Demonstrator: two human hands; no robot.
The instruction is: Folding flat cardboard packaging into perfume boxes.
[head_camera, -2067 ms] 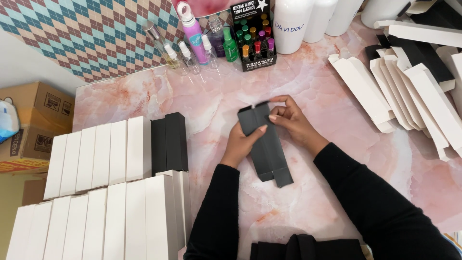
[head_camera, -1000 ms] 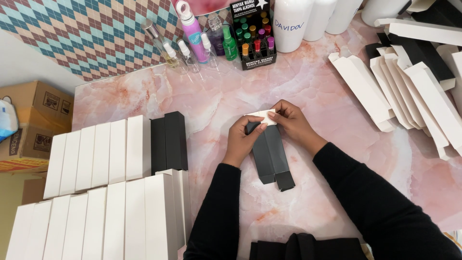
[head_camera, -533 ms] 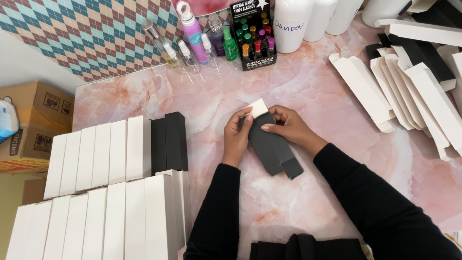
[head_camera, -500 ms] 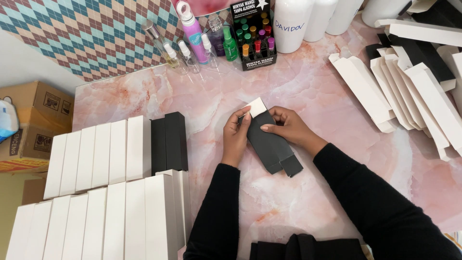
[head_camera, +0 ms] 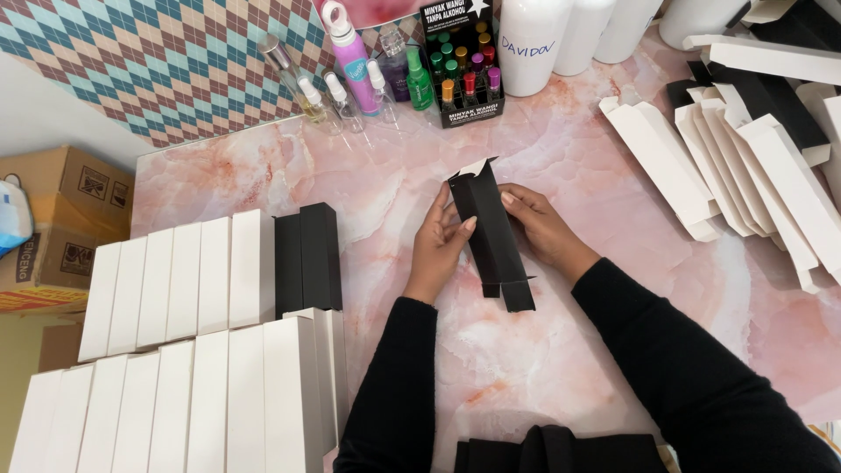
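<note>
- A long, slim black carton (head_camera: 491, 235) is held over the pink marbled surface (head_camera: 613, 350), pretty much dead centre, tilted a bit so its top end leans toward the left.
- It's matte black outside; the small flap at the top end is folded up and its white inner side can be seen. The bottom end is open too, with short black tabs sticking out.
- The left hand (head_camera: 441, 245) is curled around the carton's left edge, fingers bent and pressed on the front face.
- The right hand (head_camera: 541, 229) is closed on the right edge, fingertips laid on the upper part of the carton.
- Rows of finished white boxes (head_camera: 175, 350) are lined up well to the left, with two black boxes (head_camera: 307, 259) stood just beside them.
- Flat white cartons (head_camera: 745, 166) are piled at the far right, well apart from the hands.
- Small spray bottles (head_camera: 350, 79) are parked along the back edge.
</note>
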